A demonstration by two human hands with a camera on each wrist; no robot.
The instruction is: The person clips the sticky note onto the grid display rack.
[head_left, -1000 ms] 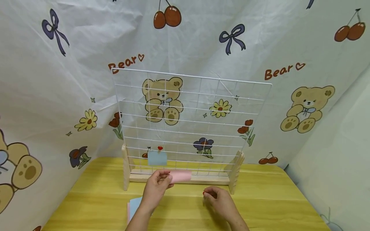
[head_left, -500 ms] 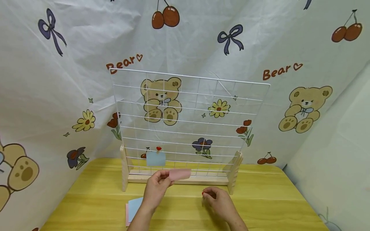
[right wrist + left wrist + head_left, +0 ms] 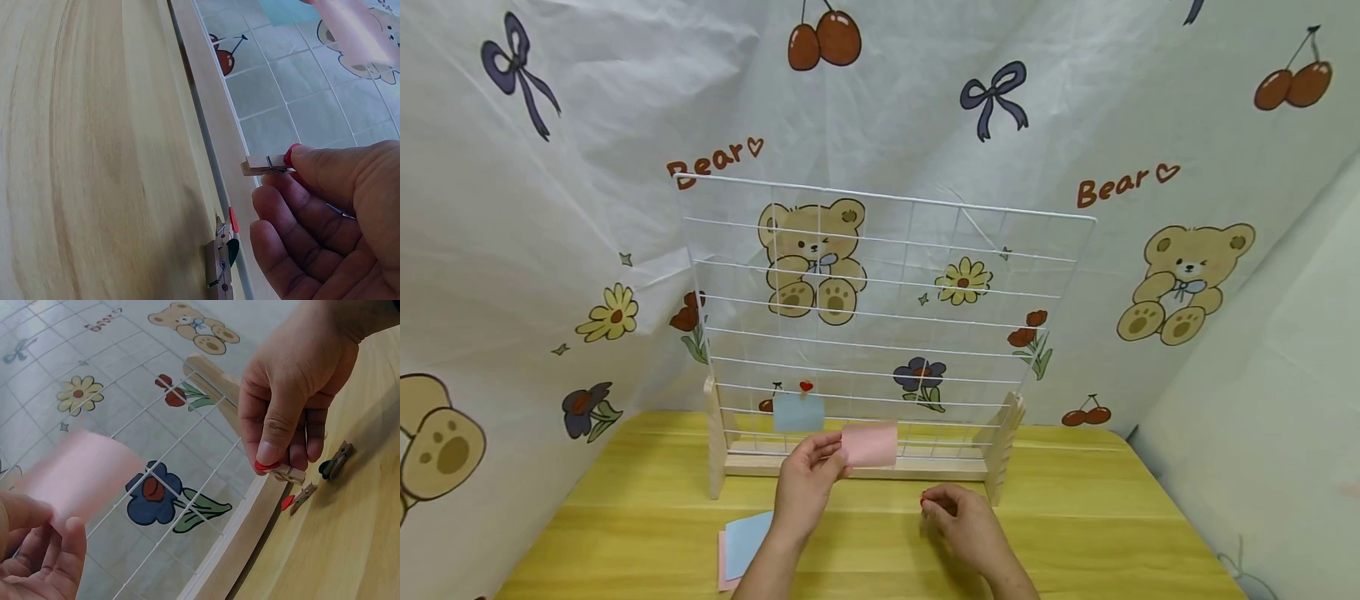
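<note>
My left hand [image 3: 805, 483] pinches a pink paper note [image 3: 870, 445] by its left edge, in front of the lower wire grid [image 3: 880, 197]. In the right wrist view, my right hand [image 3: 337, 219] pinches a small wooden clothespin [image 3: 265, 165] with a red decoration between thumb and forefinger. The clothespin and the note are apart. A blue note [image 3: 798, 414] hangs low on the grid under a clip with a red heart [image 3: 806, 387]. On the table near the right hand lie a red-topped clothespin [image 3: 304, 499] and a dark green-topped clothespin [image 3: 337, 464].
Blue and pink paper notes [image 3: 745, 546] lie overlapped on the table, left of the left forearm and partly behind it. Wooden feet [image 3: 1004, 450] and a wooden bar support the grid on the yellow wood-grain table [image 3: 1112, 517]. A bear-patterned cloth hangs behind.
My left hand has raised the pink note slightly and tilted it so its face shows more fully. The right hand keeps its clothespin, almost still. The head view has shifted slightly.
</note>
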